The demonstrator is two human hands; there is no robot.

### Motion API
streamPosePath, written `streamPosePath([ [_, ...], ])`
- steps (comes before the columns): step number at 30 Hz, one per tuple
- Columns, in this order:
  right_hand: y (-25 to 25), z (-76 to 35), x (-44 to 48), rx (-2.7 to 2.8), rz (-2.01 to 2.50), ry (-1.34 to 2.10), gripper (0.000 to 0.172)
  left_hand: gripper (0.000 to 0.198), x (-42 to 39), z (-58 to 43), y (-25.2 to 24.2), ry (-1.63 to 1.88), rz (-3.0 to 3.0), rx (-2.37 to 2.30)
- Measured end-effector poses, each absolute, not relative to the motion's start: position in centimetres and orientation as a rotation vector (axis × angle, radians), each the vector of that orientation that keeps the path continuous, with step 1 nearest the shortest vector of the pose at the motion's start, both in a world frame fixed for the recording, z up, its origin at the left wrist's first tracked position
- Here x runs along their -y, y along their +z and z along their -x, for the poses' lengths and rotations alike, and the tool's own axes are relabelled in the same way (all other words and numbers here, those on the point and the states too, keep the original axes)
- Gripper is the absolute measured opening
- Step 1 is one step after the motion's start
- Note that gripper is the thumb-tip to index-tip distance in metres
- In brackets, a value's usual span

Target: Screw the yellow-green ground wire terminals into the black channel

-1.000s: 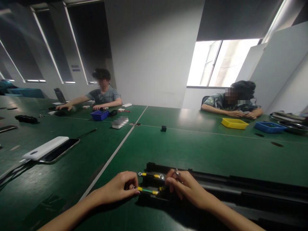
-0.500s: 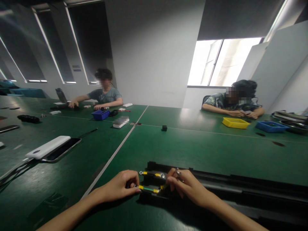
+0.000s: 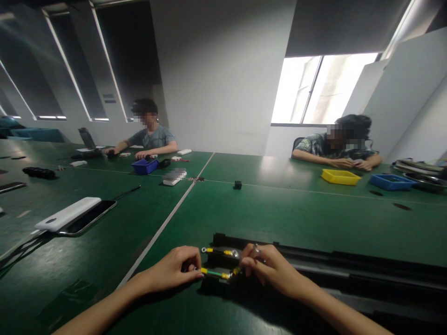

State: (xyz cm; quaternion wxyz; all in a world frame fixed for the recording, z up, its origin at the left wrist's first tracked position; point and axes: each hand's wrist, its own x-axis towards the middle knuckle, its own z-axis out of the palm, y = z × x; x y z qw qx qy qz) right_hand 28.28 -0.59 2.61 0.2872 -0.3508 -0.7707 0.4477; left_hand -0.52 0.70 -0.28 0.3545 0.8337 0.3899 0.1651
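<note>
My left hand (image 3: 179, 267) is closed, thumb and finger pinching the left end of a short green cable (image 3: 213, 273) with yellow-sleeved ring terminals. Its other end lies on the end of a long black rail-like part (image 3: 314, 263). There, my right hand (image 3: 270, 271) bends over the cable's right terminal with its fingers pinched. A bit of yellow shows at those fingertips, but what they hold is hidden. Just beyond sits a short black cable (image 3: 219, 251) with yellow ends; its left ring sticks out past the black part, and its right ring rests at a round metal fastener (image 3: 235, 254).
To the left lie a white power bank (image 3: 70, 214) and a phone (image 3: 87, 219) with cords. A small black block (image 3: 237, 185) sits mid-table. Two co-workers sit across, near a dark blue bin (image 3: 145, 166), a yellow tray (image 3: 339, 177) and a blue tray (image 3: 391, 182).
My hands and the green cable hold nearly the same pose. The view has shifted very slightly. The left co-worker's head and reaching hand have moved a little.
</note>
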Motion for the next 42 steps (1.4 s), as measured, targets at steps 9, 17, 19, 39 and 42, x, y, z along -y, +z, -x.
streamPosePath([
  [9,2.32,-28.49,0.55,2.035,0.950,1.224,0.041,0.009,-0.69,0.49,-0.24,0.433,-2.167,-1.006],
  [17,2.40,-28.38,0.61,2.045,0.928,1.191,0.043,0.009,-0.72,0.54,-0.39,0.436,-2.177,-1.006],
  [19,2.37,-28.39,0.61,2.044,0.926,1.188,0.042,0.010,-0.71,0.54,-0.33,0.428,-2.170,-1.011],
  [39,2.61,-28.28,0.71,2.044,0.915,1.173,0.041,0.010,-0.69,0.45,-0.11,0.418,-2.171,-1.023],
  [42,2.55,-28.33,0.68,2.040,0.924,1.186,0.040,0.010,-0.72,0.45,-0.18,0.411,-2.165,-1.026],
])
